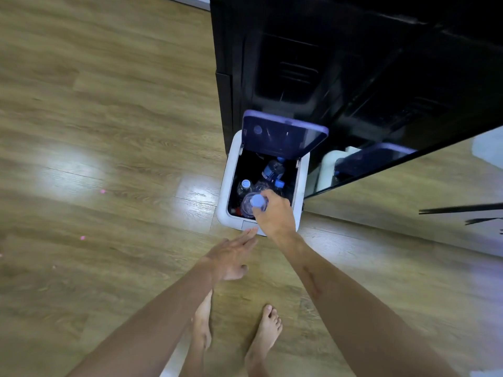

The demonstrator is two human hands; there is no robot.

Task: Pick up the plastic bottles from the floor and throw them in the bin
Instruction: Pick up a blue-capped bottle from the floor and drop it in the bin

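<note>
A white bin (pixel 228 183) with its purple lid (pixel 283 134) raised stands on the wooden floor against a black cabinet. Inside it lie several clear plastic bottles (pixel 273 170) with blue caps. My right hand (pixel 275 213) is over the bin's near edge, shut on a clear bottle (pixel 251 204) with a blue cap, held upright above the opening. My left hand (pixel 231 257) hovers flat and open just in front of the bin, fingers stretched toward its front edge, holding nothing.
The black cabinet (pixel 326 63) rises behind the bin. A mirror-like panel (pixel 408 180) on the right reflects the bin and floor. My bare feet (pixel 261 336) stand on the wooden floor (pixel 95 159). Small pink specks (pixel 82 237) lie on the left.
</note>
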